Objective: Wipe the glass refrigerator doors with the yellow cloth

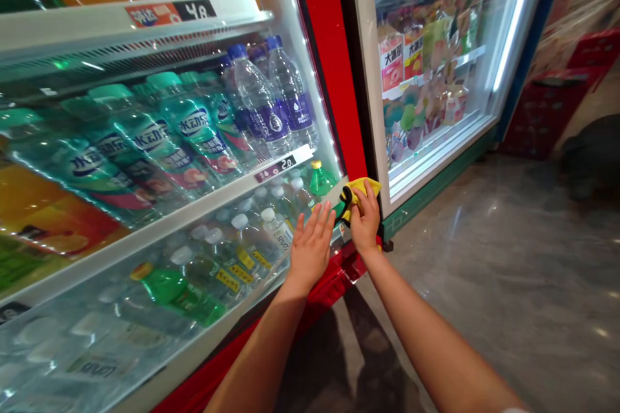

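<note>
My right hand (pixel 364 218) is closed on a yellow cloth (pixel 365 188) with a black edge, at the lower right corner of a drinks cooler with a red frame (pixel 334 71). Just left of it, my left hand (pixel 311 248) lies flat on the glass door, fingers stretched and nothing held. Behind the glass, clear bottles with white caps (pixel 239 222) and a green bottle with a yellow cap (pixel 320 179) stand close to my hands.
A second lit cooler with a white frame (pixel 371 77) stands to the right, above a green base (pixel 426 197). Grey shiny floor (pixel 484 271) stretches below. Red boxes (pixel 537 110) and a blurred dark object (pixel 593 158) are at the far right.
</note>
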{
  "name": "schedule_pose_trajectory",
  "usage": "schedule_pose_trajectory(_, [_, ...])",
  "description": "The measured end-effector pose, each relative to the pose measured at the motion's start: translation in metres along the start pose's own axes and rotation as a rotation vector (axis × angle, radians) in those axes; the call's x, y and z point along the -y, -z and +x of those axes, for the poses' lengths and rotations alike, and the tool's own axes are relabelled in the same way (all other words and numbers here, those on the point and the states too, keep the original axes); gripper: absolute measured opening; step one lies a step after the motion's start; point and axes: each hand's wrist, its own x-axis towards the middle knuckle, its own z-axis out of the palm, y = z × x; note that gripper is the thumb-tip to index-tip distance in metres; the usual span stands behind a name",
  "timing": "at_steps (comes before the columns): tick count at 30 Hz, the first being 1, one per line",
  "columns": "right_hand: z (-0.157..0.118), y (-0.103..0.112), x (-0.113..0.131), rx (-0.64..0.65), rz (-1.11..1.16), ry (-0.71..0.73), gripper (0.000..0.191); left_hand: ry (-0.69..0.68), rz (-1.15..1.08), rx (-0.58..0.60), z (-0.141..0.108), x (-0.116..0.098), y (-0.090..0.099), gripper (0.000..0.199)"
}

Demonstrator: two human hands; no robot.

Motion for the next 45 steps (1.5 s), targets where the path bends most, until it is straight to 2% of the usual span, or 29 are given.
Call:
schedule_pose_trajectory(3, [-0.002, 0.002, -0.002, -0.007, 0.012, -0.017, 0.042, 0.009, 0.024, -0.037, 0.012, 0.0, -0.003, 0.077])
schedule_pose_trajectory(6, [0.017, 0.001, 0.0, 0.001, 0.025, 0.067, 0.044, 0.008, 0.057, -0.085, 0.013, 0.001, -0.005, 0.078])
schedule_pose_trajectory(10, [0.029, 0.01, 0.001, 0.1, -0.028, 0.161, 0.044, 0.019, 0.105, -0.097, 0.01, 0.0, -0.001, 0.072])
schedule_pose_trajectory(13, [0.022, 0.021, 0.002, 0.225, -0.086, 0.108, 0.041, 0.03, 0.1, -0.023, 0.011, 0.002, 0.014, 0.066])
schedule_pose_trajectory(17, [0.032, 0.022, 0.013, 0.218, -0.094, 0.075, 0.039, 0.03, 0.1, 0.043, 0.02, 0.014, 0.048, 0.065])
schedule_pose_trajectory(20, [0.038, 0.02, 0.02, 0.246, -0.099, 0.111, 0.048, 0.036, 0.101, 0.046, 0.023, 0.022, 0.068, 0.066])
schedule_pose_trajectory(24, [0.014, 0.024, 0.012, 0.309, -0.118, 0.143, 0.071, -0.029, 0.1, 0.004, 0.014, 0.034, 0.081, 0.066])
schedule_pose_trajectory(27, [0.009, 0.019, 0.014, 0.271, -0.075, 0.119, 0.079, -0.078, 0.114, 0.017, 0.002, 0.048, 0.089, 0.062])
schedule_pose_trajectory(33, [0.043, -0.001, 0.051, 0.216, -0.043, 0.08, 0.066, -0.147, 0.162, 0.172, -0.006, 0.074, 0.11, 0.062])
schedule_pose_trajectory(36, [0.038, 0.005, 0.051, 0.209, -0.07, 0.066, 0.056, -0.144, 0.175, 0.215, -0.005, 0.074, 0.112, 0.068])
schedule_pose_trajectory(40, [0.034, 0.005, 0.044, 0.132, -0.083, 0.011, 0.045, -0.122, 0.151, 0.205, -0.004, 0.069, 0.111, 0.071])
schedule_pose_trajectory(43, [0.038, -0.007, 0.057, 0.1, -0.087, 0.001, 0.045, -0.117, 0.113, 0.197, -0.006, 0.068, 0.113, 0.069])
schedule_pose_trajectory(45, [0.033, -0.014, 0.072, 0.137, -0.083, 0.015, 0.048, -0.108, 0.099, 0.192, -0.01, 0.07, 0.115, 0.067])
